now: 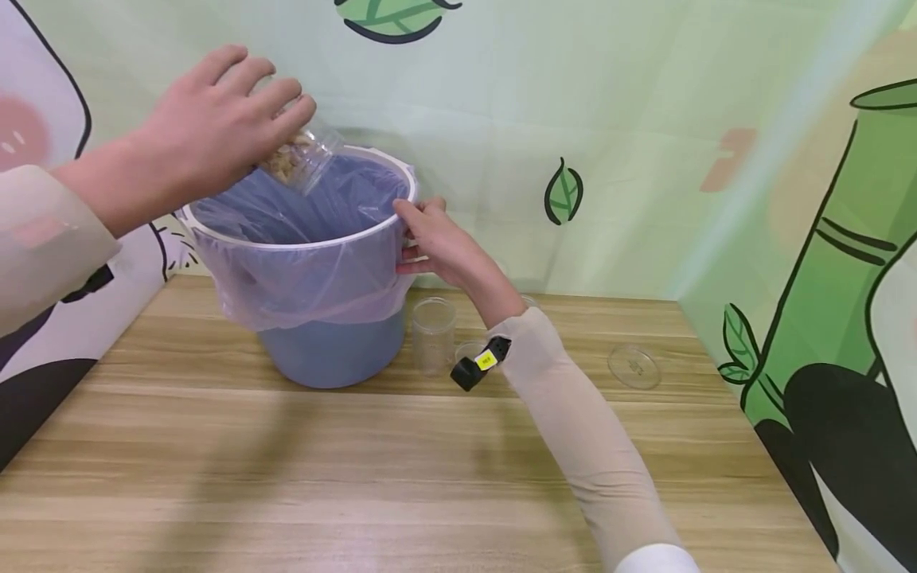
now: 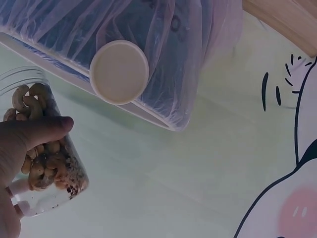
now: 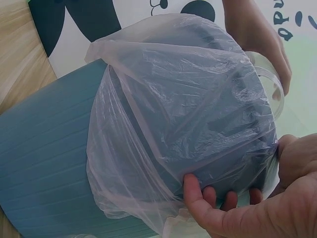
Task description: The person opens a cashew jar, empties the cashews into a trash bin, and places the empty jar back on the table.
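Note:
My left hand (image 1: 222, 119) grips a clear plastic jar (image 1: 308, 163), tipped over the mouth of a blue trash bin (image 1: 337, 350). Cashews (image 2: 32, 101) fill much of the jar, with darker crumbs near its base in the left wrist view; its mouth has no lid on it. A thin translucent bag (image 1: 315, 286) lines the bin and folds down over its white rim (image 1: 301, 245). At the rim's right side, my right hand (image 1: 440, 243) holds the bin, thumb on top and fingers outside. The bin's bottom inside is hidden.
Beside the bin stands a clear jar (image 1: 433, 338); another clear round piece is partly covered by my right wrist. Farther right a clear round lid (image 1: 634, 366) lies on the wooden table (image 1: 401, 477). A printed cloth backdrop (image 1: 609, 103) rises behind.

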{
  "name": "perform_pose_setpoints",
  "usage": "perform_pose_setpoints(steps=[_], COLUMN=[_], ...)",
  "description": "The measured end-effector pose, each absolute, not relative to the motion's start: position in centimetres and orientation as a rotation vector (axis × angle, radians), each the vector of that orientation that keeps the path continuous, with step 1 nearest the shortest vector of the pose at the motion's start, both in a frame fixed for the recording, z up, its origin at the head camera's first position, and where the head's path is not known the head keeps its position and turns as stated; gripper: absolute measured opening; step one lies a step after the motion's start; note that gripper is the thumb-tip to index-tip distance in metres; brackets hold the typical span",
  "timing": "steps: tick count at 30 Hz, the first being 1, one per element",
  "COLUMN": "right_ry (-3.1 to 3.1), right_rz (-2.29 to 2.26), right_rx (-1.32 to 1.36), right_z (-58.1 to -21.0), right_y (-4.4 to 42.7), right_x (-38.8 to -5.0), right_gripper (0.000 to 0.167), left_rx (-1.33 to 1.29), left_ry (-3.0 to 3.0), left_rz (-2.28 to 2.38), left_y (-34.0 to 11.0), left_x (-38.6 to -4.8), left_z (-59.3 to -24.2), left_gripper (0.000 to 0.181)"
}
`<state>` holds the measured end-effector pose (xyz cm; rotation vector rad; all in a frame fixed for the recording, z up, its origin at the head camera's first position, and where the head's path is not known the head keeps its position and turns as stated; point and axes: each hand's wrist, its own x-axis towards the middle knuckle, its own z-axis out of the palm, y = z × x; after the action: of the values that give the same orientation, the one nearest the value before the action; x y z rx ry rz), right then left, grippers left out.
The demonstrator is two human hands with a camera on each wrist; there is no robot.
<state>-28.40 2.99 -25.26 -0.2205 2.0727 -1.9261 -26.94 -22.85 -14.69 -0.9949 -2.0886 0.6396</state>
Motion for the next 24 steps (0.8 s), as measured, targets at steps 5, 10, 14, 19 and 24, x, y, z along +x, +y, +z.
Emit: perform_pose_setpoints(steps=[5,10,14,19,24], right_ry=[2.069,2.063,2.064,2.065,2.073], right_rz=[-1.932,-1.942,-1.941,-1.941,-1.935], right_rx=[-0.227,-0.232,-0.234,-0.226,-0.234], right_z=[-25.26,-25.27,-25.29,-25.31,-25.32], right_y=[3.02,3.03,3.03,3.07,3.19], right_x=[-28.4,-28.48,-28.54,-28.55,-28.57], right_gripper=[0.041,0.034,0.033,0.032,0.033], left_rx=[-0.976,-0.939,-0.928,-0.959,-0.957], left_ry=[-2.096,-2.119,-2.109,-2.058,-2.059], left_rz=[0.657,0.663,0.644,0.574,0.582], left_y=[-23.03,-23.21,-23.36,-23.49,-23.51], left_x=[-26.9,-26.8,-26.9,-27.19,-27.14], left_z=[-14.59,-14.58,-14.57,-14.49,-14.4], left_gripper=[0.055,0.053,0.054,0.049,0.048])
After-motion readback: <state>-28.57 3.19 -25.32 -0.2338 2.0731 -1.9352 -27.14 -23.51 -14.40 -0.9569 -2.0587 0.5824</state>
